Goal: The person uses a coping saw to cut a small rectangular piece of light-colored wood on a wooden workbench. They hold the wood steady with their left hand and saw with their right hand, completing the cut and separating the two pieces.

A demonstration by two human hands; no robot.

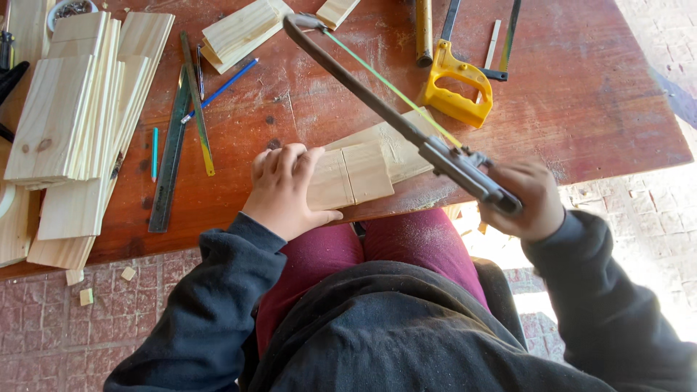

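Clamped around the dark handle of a hacksaw [406,123], the right hand [524,199] sits at centre right of the frame, just off the near edge of the red wooden table [595,94], while the left hand [283,190] lies flat with fingers spread, pressing down a small pale wood board [350,176] at the centre. That board rests at the table's near edge, partly over a second pale piece [396,149] behind it, and shows a straight line across its middle, running away from the table edge. The saw frame slants from the grip up to the upper middle of the frame, its thin greenish blade stretched beneath it, above the boards. Bare tabletop lies to the right of the saw, and the paved floor lies past the table's edge at lower right. Toward the upper right lies a yellow-handled handsaw [457,83], close to the hacksaw's blade. Left of the pressing hand lie a long dark ruler [170,156], a blue pencil [221,88] and a teal pencil [155,152], and beyond them a stack of pale planks [69,109] fills the upper left. More wood blocks [243,29] sit at top centre. Small wood offcuts [86,296] lie on the brick floor at lower left.
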